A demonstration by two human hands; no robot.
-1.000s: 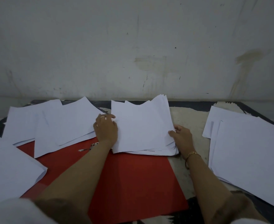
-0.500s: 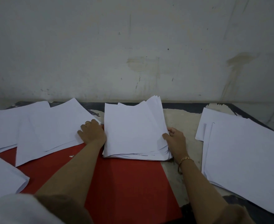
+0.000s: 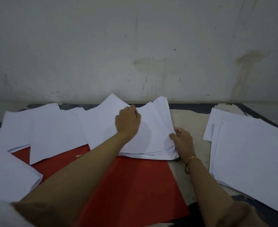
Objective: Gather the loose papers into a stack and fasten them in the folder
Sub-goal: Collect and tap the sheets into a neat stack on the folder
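Red card folder [image 3: 135,185] lies open and flat on a table [image 3: 189,118], seen from above by the person working. A ragged stack [image 3: 154,128] of white papers sits on the folder's far right part, its edges fanned and uneven. The left hand [image 3: 128,122] reaches across on top of it, fingers curled on a top sheet [image 3: 105,115] whose far corner lifts. The right hand [image 3: 182,140] grips the stack's right edge, thumb on top, fingers underneath.

More loose sheets [image 3: 53,133] overlap the folder's left part, and a separate pile [image 3: 253,158] lies well apart on the right.

The gathering step looks to be under way — far from done, with nothing fastened. Next, likely, the top sheet is laid flat and the outlying papers added, before the edges are squared — care is needed, since the fanned sheets could slide.
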